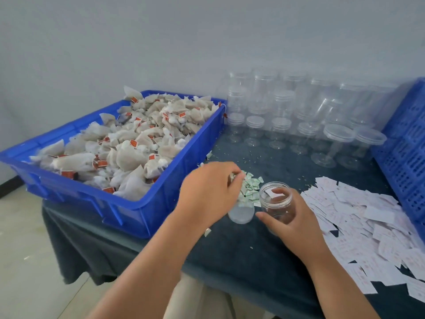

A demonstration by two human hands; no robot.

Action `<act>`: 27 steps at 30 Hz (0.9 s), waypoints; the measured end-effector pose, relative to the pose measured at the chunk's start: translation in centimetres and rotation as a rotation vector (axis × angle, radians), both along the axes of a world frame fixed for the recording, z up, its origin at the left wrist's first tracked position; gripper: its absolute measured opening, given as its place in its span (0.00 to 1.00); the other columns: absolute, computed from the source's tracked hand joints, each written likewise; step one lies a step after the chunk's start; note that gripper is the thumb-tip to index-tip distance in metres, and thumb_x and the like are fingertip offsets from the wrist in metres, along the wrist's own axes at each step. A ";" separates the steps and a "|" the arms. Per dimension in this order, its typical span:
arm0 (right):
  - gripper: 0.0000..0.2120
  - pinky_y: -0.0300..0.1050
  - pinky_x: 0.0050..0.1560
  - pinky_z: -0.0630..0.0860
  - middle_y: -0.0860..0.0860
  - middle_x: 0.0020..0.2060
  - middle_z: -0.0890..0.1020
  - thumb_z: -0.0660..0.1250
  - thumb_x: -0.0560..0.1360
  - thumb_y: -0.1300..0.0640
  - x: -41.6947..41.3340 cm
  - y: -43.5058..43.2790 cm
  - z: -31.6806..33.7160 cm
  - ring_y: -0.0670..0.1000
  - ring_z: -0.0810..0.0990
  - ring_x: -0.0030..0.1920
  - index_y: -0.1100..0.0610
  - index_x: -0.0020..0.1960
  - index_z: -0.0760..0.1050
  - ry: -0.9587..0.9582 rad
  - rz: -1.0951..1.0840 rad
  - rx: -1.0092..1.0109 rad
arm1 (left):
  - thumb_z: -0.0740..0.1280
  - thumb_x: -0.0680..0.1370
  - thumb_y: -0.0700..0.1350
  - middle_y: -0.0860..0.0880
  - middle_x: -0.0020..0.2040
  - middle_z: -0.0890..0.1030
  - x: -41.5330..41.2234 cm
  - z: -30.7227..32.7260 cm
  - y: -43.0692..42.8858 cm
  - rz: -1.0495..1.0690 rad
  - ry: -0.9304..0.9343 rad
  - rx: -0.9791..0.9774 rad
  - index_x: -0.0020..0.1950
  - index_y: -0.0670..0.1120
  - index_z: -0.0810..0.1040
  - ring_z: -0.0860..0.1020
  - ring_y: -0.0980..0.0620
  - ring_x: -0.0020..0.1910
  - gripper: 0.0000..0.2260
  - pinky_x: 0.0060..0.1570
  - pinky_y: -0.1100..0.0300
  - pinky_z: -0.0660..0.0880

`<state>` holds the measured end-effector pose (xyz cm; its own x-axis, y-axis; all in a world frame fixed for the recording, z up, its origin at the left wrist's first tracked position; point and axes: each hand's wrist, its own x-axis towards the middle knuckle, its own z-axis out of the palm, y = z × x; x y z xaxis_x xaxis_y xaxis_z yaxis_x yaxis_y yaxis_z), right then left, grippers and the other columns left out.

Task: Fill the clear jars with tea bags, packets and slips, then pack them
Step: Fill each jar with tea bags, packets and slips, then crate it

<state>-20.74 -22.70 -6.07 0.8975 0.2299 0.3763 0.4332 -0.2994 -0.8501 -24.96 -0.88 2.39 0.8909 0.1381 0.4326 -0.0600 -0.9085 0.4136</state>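
Hovering over the packets point(250, 191), the left hand point(207, 192) curled its fingers round a few, while the right hand point(293, 218) gripped the open jar point(276, 200) just beside them. Loose packets could easily spill past the jar's mouth, I thought, or too many drop in.

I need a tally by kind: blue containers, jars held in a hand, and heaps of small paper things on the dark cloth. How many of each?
Blue containers: 2, the blue tray and the blue crate
Jars in a hand: 1, the jar in the right hand
Heaps on the cloth: 2, the packets and the slips
Total: 5
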 end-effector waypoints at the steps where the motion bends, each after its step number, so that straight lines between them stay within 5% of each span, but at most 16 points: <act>1: 0.27 0.27 0.51 0.76 0.34 0.55 0.86 0.80 0.64 0.35 0.0 0.0 0.1 0.38 0.86 0.54 0.32 0.60 0.76 -0.001 -0.001 -0.012 | 0.62 0.83 0.60 0.60 0.37 0.81 -0.5 1.8 1.3 0.015 -0.022 -0.018 0.50 0.58 0.83 0.78 0.60 0.36 0.12 0.35 0.60 0.75; 3: 0.28 0.31 0.51 0.79 0.34 0.54 0.86 0.82 0.64 0.34 0.0 -0.1 0.0 0.39 0.86 0.54 0.32 0.60 0.76 -0.004 0.004 -0.024 | 0.64 0.82 0.58 0.61 0.36 0.80 -1.0 4.9 4.7 0.086 -0.013 -0.009 0.47 0.59 0.82 0.77 0.61 0.36 0.09 0.34 0.61 0.74; 6: 0.27 0.46 0.51 0.84 0.35 0.54 0.86 0.86 0.67 0.41 0.2 -0.3 -0.3 0.41 0.87 0.53 0.34 0.60 0.76 0.014 0.009 -0.035 | 0.67 0.80 0.47 0.58 0.55 0.82 -1.2 7.5 10.5 0.231 0.298 0.174 0.61 0.63 0.78 0.81 0.53 0.50 0.13 0.49 0.52 0.80; 8: 0.28 0.39 0.51 0.82 0.34 0.55 0.86 0.85 0.66 0.39 0.1 -0.2 -0.2 0.40 0.86 0.54 0.33 0.60 0.76 0.002 0.012 -0.036 | 0.70 0.75 0.43 0.52 0.62 0.79 -1.2 7.3 13.2 0.260 0.628 0.375 0.68 0.60 0.74 0.80 0.48 0.57 0.23 0.55 0.50 0.79; 10: 0.28 0.29 0.51 0.78 0.31 0.55 0.85 0.82 0.64 0.35 -0.1 -0.1 0.0 0.37 0.85 0.55 0.31 0.60 0.75 -0.010 0.006 -0.039 | 0.69 0.72 0.39 0.51 0.54 0.82 -1.0 6.0 14.4 0.214 0.818 0.391 0.61 0.54 0.74 0.81 0.46 0.52 0.20 0.51 0.50 0.79; 12: 0.29 0.26 0.50 0.76 0.30 0.55 0.84 0.80 0.63 0.33 -0.1 -0.1 0.1 0.37 0.85 0.55 0.30 0.61 0.74 -0.002 0.006 -0.048 | 0.68 0.78 0.42 0.50 0.53 0.83 -0.6 4.3 15.2 0.206 0.731 0.233 0.63 0.54 0.75 0.80 0.47 0.50 0.14 0.49 0.52 0.78; 15: 0.29 0.25 0.50 0.76 0.30 0.56 0.84 0.80 0.63 0.33 -0.1 -0.1 0.1 0.36 0.84 0.55 0.29 0.61 0.74 -0.004 0.002 -0.054 | 0.68 0.82 0.54 0.47 0.63 0.82 -0.3 2.0 16.0 0.247 0.479 0.155 0.73 0.54 0.73 0.79 0.43 0.59 0.20 0.48 0.53 0.72; 23: 0.30 0.34 0.49 0.79 0.35 0.54 0.87 0.83 0.64 0.32 -0.1 0.0 0.1 0.39 0.86 0.53 0.34 0.61 0.75 0.016 -0.012 -0.028 | 0.64 0.83 0.58 0.51 0.36 0.80 0.4 2.2 16.3 0.352 -0.097 -0.258 0.51 0.50 0.71 0.79 0.51 0.38 0.12 0.34 0.55 0.69; 27: 0.28 0.29 0.49 0.78 0.35 0.54 0.87 0.82 0.64 0.36 -0.1 0.0 0.0 0.39 0.86 0.52 0.35 0.61 0.76 0.030 -0.007 -0.039 | 0.63 0.83 0.62 0.51 0.34 0.82 0.3 3.9 14.5 0.311 -0.146 -0.459 0.61 0.49 0.75 0.82 0.55 0.32 0.18 0.38 0.50 0.77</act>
